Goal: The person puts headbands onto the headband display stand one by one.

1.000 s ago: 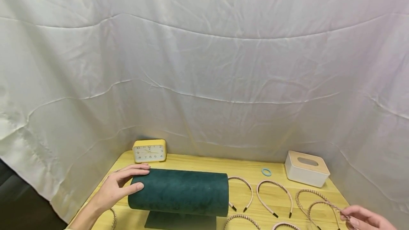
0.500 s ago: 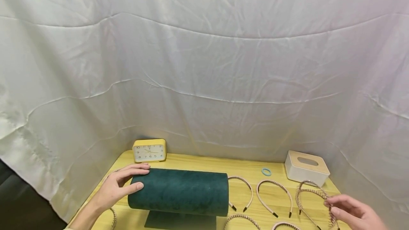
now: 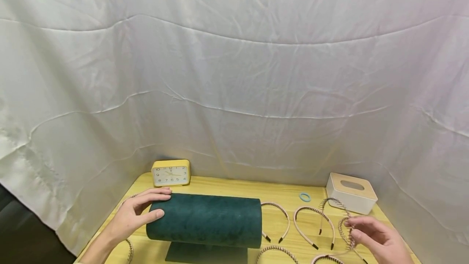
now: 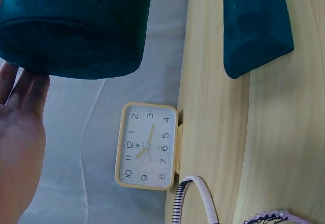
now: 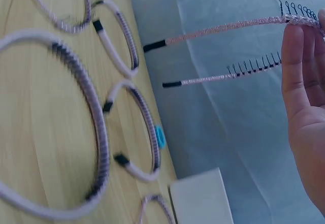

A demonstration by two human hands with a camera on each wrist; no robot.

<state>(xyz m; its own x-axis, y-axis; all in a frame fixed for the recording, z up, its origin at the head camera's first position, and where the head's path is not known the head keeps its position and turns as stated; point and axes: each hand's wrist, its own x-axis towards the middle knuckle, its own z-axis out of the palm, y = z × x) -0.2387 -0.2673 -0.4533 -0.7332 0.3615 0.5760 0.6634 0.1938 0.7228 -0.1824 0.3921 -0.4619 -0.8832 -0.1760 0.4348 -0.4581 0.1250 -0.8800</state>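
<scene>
Handling of a thin pink, glittery, arched headband with dark teeth and black tips (image 5: 223,28). The right hand (image 3: 379,237) pinches the headband between its fingers, above the right side of the counter and well apart from the cylindrical dark-green velvet roll (image 3: 205,219). The left hand (image 3: 133,217) rests on the roll's left end, its fingers extended and its thumb in front. Progress appears partial: one headband is lifted, while several pale padded headbands with dark ribbing (image 5: 100,127) lie on the counter, right of the roll and in front; others show at the left, partly hidden by the arm. The roll stands on a flat green base (image 3: 207,254).

The light wood-grain counter (image 3: 286,185) also bears a yellow rectangular clock (image 3: 171,173) at the rear left, a small light-blue ring (image 5: 160,136), and a white tissue box with a wooden lid (image 3: 346,199) at the rear right. Creased pale-grey cloth (image 3: 234,72) encloses the counter behind and at both sides; a dark area shows at the lower left.
</scene>
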